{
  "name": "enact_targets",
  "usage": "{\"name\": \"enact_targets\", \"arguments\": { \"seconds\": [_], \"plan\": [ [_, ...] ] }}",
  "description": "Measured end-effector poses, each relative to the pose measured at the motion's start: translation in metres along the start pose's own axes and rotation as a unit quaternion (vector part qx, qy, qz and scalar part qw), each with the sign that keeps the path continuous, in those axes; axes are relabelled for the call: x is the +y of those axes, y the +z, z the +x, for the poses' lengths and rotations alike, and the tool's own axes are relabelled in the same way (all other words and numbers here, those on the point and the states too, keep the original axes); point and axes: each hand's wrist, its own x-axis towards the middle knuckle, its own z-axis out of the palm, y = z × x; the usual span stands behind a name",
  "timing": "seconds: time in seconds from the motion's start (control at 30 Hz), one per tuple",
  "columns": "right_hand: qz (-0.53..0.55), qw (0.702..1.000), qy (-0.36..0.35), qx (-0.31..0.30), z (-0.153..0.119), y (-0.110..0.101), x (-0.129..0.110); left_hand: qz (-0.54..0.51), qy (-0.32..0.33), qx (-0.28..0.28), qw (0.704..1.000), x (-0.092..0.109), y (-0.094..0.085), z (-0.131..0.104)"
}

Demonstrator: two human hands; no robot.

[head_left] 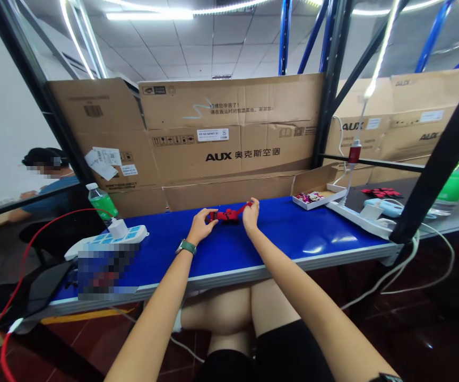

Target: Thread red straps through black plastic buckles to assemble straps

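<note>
Both hands are over the blue tabletop, with a small red-and-black piece between them. It looks made of several joined flat parts; its exact kind is too small to make out. My left hand, with a green-banded watch on the wrist, pinches the piece's left end between thumb and fingers. On the other side, my right hand is closed on its raised right end, a narrow red part angled upward. The right fingers are partly hidden behind the hand.
An open shallow box of small colourful items stands at the back right. Power strips with cables lie right and left. Bottles stand at both sides. Cardboard walls the back. Another person sits at left.
</note>
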Motion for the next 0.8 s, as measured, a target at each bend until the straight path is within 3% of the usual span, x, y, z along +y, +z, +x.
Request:
{"name": "enact_targets", "arguments": {
  "seconds": [0.03,0.07,0.13,0.2,0.3,0.5,0.8],
  "plan": [
    [-0.024,0.999,0.006,0.043,-0.003,-0.004,-0.005,-0.004,-0.005,0.001,1.0,-0.001,0.001,0.0],
    [-0.042,0.998,-0.019,0.038,-0.006,-0.006,-0.011,-0.01,-0.01,0.003,1.0,-0.002,0.003,0.0],
    [-0.074,0.988,-0.114,-0.069,-0.015,-0.007,-0.023,-0.033,-0.019,0.005,0.999,-0.004,0.005,0.001],
    [-0.085,0.955,-0.186,-0.214,-0.023,-0.003,-0.033,-0.063,-0.026,0.009,0.998,-0.007,0.007,0.001],
    [-0.064,0.934,-0.187,-0.299,-0.03,0.005,-0.039,-0.086,-0.043,-0.001,0.995,-0.01,0.006,0.002],
    [-0.089,0.934,-0.14,-0.315,-0.033,0.004,-0.04,-0.082,-0.107,-0.033,0.99,-0.007,0.006,0.002],
    [-0.146,0.942,-0.137,-0.269,-0.043,0.009,-0.049,0.013,-0.079,0.016,0.997,0.005,0.003,-0.001]
  ]
}}
